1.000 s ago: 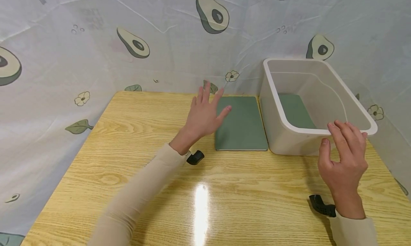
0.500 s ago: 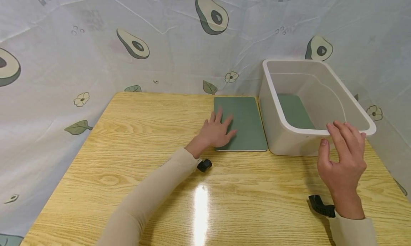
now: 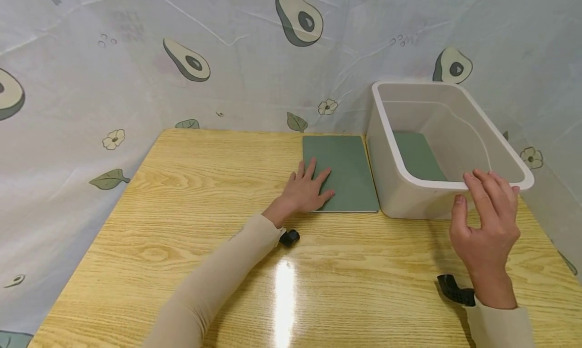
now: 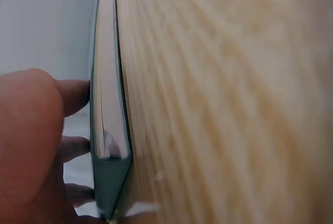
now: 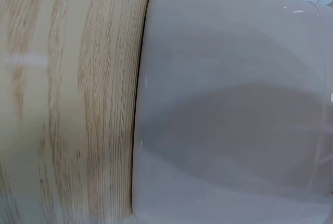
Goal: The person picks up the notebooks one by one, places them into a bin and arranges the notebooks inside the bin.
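Observation:
My left hand (image 3: 306, 192) rests with spread fingers on the near left part of a green hardcover book (image 3: 350, 172) lying flat on the table. In the left wrist view, the book's pale page block (image 4: 108, 68) shows between its covers, and the fingertips are at the upper cover. At the right, my right hand (image 3: 487, 227) holds the near rim of a white plastic bin (image 3: 420, 202), fingers bent over the edge and thumb in front of the outer wall. Inside the bin lies a flat green thing (image 3: 416, 156), partly hidden by the wall.
The wooden table (image 3: 218, 186) carries the book directly left of the bin. Behind rises a pale cloth (image 3: 245, 65) printed with avocados. A black wrist mount (image 3: 456, 290) sits on the right wrist, and another mount (image 3: 289, 238) on the left.
My left hand has come down and towards me from over the book's far left edge onto its near left part. The right hand, book and bin have stayed in place.

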Demonstrator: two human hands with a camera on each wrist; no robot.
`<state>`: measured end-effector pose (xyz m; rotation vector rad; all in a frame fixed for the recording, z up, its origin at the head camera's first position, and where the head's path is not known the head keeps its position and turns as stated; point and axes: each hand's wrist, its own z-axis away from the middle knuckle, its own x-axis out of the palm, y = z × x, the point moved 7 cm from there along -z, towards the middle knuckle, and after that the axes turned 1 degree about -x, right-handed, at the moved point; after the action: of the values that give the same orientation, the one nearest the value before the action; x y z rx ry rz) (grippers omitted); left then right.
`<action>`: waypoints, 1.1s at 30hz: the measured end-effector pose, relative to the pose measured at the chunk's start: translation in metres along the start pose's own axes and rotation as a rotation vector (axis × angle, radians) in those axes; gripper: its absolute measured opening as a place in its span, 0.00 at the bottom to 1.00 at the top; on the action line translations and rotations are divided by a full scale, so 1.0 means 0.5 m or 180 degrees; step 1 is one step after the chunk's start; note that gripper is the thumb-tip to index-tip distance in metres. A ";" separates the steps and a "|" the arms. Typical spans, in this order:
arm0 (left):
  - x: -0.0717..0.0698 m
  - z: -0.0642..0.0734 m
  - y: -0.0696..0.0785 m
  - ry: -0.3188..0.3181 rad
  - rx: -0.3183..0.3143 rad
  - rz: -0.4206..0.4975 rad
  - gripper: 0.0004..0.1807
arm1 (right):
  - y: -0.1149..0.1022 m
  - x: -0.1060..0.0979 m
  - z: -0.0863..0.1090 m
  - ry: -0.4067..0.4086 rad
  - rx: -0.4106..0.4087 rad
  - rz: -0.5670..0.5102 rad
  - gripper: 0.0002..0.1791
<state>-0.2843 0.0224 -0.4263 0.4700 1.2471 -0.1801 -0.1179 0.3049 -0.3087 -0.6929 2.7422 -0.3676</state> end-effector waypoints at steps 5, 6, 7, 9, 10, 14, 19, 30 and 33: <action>0.009 0.000 -0.002 0.0036 0.0005 0.0146 0.39 | -0.006 -0.004 0.002 0.0039 0.0022 0.0023 0.19; 0.011 0.001 -0.003 0.0038 0.0004 0.0166 0.38 | -0.007 -0.005 0.002 0.0041 0.0032 0.0024 0.19; 0.012 0.001 -0.003 0.0039 0.0001 0.0179 0.38 | -0.008 -0.005 0.003 0.0035 0.0035 0.0032 0.19; 0.013 0.002 -0.003 0.0042 -0.0005 0.0210 0.38 | -0.009 -0.005 0.005 0.0031 0.0035 0.0027 0.19; 0.013 0.002 -0.004 0.0045 -0.0007 0.0223 0.38 | -0.009 -0.005 0.005 0.0028 0.0035 0.0025 0.19; 0.010 0.002 -0.003 0.0062 -0.0005 0.0297 0.38 | 0.001 -0.003 0.007 0.0021 0.0027 0.0034 0.19; 0.002 0.000 -0.003 0.0093 0.0016 0.0591 0.39 | 0.019 0.000 0.012 0.0013 -0.0016 0.0046 0.20; -0.024 -0.005 -0.030 0.0084 -0.0082 0.2449 0.38 | 0.010 0.001 0.004 0.0018 -0.0040 -0.0007 0.19; -0.034 -0.004 -0.038 0.0170 -0.0179 0.3086 0.37 | 0.002 0.000 0.001 0.0022 -0.0027 -0.0008 0.19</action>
<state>-0.2987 0.0041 -0.4156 0.9778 0.9534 0.6890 -0.1183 0.3057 -0.3095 -0.6987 2.7511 -0.3598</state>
